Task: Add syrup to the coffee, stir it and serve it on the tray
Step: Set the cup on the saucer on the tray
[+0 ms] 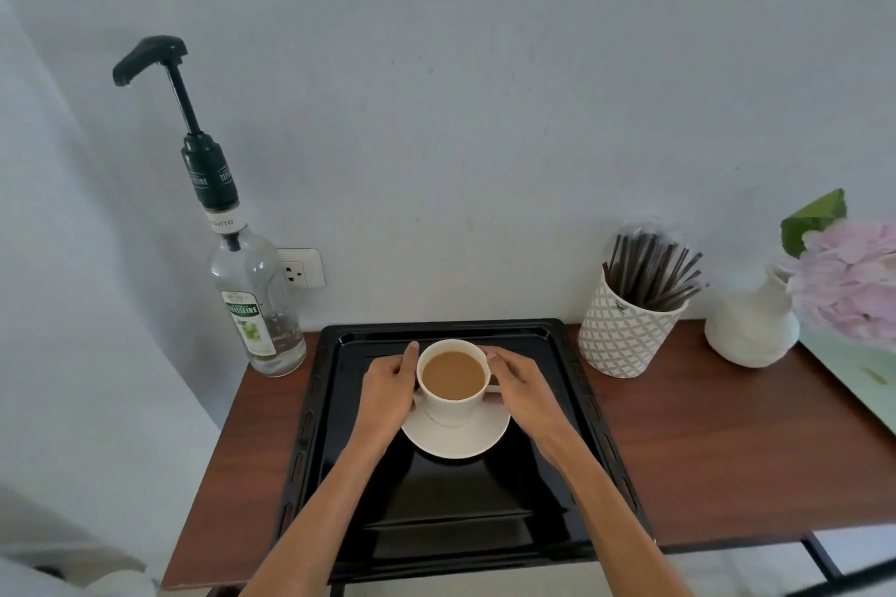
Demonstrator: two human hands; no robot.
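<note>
Both our hands cradle the white cup of milky coffee: our left hand curls against its left wall, our right hand closes around the handle side. Cup and saucer sit on the black tray; the syrup bottle stands just left of the tray.

Tray at centre of table, its far edge near wall. Saucer on tray, toward far half; cup on saucer, coffee in cup. Left hand against cup's left side, right hand against its right. Bottle left of tray, at table's far-left corner. Holder with sticks right of tray; vase further right.
</note>
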